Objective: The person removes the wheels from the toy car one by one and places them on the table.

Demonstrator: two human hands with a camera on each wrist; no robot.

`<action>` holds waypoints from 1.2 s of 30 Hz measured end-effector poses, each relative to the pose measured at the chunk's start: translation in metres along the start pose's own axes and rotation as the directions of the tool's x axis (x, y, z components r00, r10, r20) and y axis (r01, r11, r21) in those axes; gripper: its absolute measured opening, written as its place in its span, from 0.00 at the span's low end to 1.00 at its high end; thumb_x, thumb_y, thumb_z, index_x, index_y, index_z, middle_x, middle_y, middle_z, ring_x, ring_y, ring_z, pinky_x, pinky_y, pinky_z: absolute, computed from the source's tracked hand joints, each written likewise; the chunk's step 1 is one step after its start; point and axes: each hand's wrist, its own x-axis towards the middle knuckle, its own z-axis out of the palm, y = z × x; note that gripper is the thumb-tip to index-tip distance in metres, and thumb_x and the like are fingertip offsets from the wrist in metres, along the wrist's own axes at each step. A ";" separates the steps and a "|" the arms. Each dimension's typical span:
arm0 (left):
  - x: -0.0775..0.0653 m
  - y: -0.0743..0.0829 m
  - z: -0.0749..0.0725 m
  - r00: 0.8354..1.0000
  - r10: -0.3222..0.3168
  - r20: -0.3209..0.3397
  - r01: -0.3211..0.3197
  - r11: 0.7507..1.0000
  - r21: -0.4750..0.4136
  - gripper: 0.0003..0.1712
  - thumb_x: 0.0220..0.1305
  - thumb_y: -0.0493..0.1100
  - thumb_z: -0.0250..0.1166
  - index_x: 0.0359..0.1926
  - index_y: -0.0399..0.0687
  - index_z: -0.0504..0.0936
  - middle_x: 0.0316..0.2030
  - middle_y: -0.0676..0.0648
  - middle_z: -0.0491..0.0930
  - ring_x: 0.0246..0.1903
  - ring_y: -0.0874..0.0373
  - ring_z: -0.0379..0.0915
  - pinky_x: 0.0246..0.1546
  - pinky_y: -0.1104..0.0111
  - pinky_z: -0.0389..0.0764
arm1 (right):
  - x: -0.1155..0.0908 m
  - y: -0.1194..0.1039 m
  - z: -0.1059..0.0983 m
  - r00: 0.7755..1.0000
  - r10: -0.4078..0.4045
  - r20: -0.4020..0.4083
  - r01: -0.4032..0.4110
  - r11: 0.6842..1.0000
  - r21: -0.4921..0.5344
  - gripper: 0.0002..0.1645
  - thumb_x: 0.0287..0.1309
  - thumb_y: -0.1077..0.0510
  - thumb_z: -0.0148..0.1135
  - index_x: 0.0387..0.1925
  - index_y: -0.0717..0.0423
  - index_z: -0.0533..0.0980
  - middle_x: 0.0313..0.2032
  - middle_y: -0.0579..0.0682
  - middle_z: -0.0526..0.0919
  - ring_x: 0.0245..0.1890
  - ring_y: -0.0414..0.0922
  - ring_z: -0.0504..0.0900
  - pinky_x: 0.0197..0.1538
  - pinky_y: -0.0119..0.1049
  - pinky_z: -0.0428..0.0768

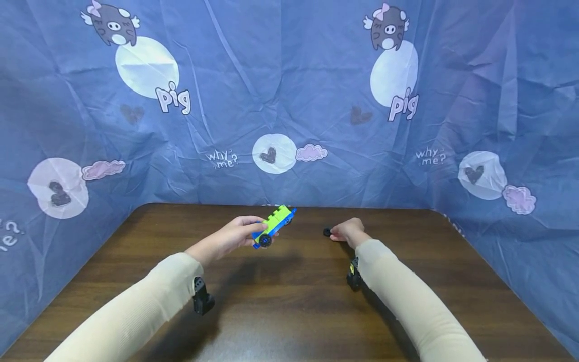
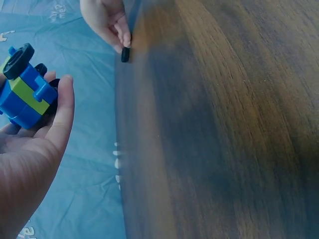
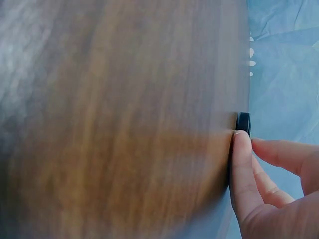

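My left hand (image 1: pixel 228 238) grips a toy car (image 1: pixel 281 218) built of lime-green and blue blocks, tilted and raised above the table. Black wheels show on the car; in the left wrist view the blocks of the toy car (image 2: pixel 31 94) lie between thumb and fingers, partly hidden by the hand. Further right, my right hand (image 1: pixel 349 231) pinches a small black toy wheel (image 1: pixel 326 232) with its fingertips, low over the table. Seen from the right wrist, the black wheel (image 3: pixel 243 122) juts past the thumb and forefinger. The wheel and the car are apart.
Both hands are over a brown wooden table (image 1: pixel 271 311), toward its far edge. A blue printed cloth (image 1: pixel 280 110) hangs behind the table and along both sides. Each wrist wears a black camera mount (image 1: pixel 202 296) below the sleeve.
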 end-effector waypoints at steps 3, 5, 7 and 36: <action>-0.001 0.001 0.001 1.000 -0.002 0.023 0.002 1.000 -0.016 0.23 0.73 0.40 0.51 0.61 0.27 0.66 0.57 0.29 0.74 0.42 0.58 0.82 0.42 0.69 0.81 | -0.002 -0.001 -0.002 1.000 0.003 0.024 -0.003 1.000 0.003 0.29 0.52 0.77 0.61 0.56 0.79 0.65 0.29 0.58 0.79 0.17 0.39 0.81 0.36 0.32 0.84; 0.000 0.001 0.002 1.000 0.005 0.023 -0.004 1.000 -0.022 0.23 0.73 0.40 0.52 0.61 0.26 0.66 0.52 0.30 0.79 0.41 0.59 0.82 0.42 0.70 0.81 | -0.003 -0.003 -0.003 0.999 0.007 0.046 -0.008 1.000 0.011 0.30 0.53 0.77 0.59 0.58 0.79 0.63 0.33 0.60 0.79 0.19 0.39 0.81 0.38 0.33 0.84; 0.002 0.001 0.003 1.000 0.007 0.019 -0.007 1.000 -0.024 0.24 0.72 0.39 0.52 0.61 0.24 0.65 0.49 0.31 0.81 0.40 0.60 0.82 0.42 0.70 0.81 | -0.003 -0.003 -0.004 0.998 0.011 0.067 -0.012 1.000 0.015 0.31 0.53 0.77 0.59 0.60 0.79 0.62 0.36 0.60 0.78 0.20 0.40 0.81 0.39 0.33 0.84; 0.008 -0.004 0.014 0.998 0.061 -0.030 -0.061 0.998 0.014 0.27 0.66 0.36 0.57 0.60 0.22 0.65 0.44 0.45 0.77 0.40 0.63 0.78 0.53 0.65 0.77 | -0.031 -0.010 -0.009 0.975 0.010 0.220 -0.003 0.999 -0.033 0.23 0.58 0.73 0.57 0.55 0.80 0.66 0.26 0.57 0.81 0.19 0.40 0.82 0.34 0.30 0.84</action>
